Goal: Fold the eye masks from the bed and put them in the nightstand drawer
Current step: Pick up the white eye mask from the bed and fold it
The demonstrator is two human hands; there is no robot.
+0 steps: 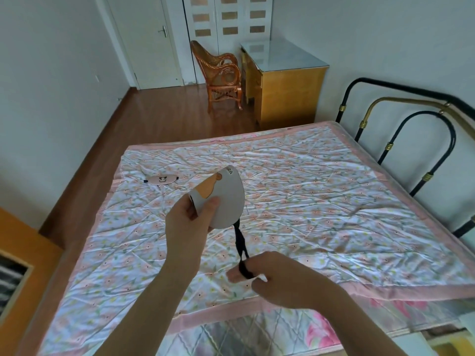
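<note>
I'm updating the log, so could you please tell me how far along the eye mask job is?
Nothing looks put away yet. In hand: the left hand holds the grey eye mask folded in half, while the right hand winds its black strap round the fingers. Left: the pink eye mask lies flat on the bed cover, unfolded, and neither mask is in a drawer.

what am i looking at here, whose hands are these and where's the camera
There is no machine here. A person wears one wide-angle camera on the head, looking down at their own two hands over a bed with a flowery quilt. The left hand pinches a grey eye mask, folded in half. The right hand holds the mask's black strap, wound round its fingers. A second, pink eye mask lies flat on the quilt further away. A wicker chair and a wooden cabinet stand beyond the bed.
</note>
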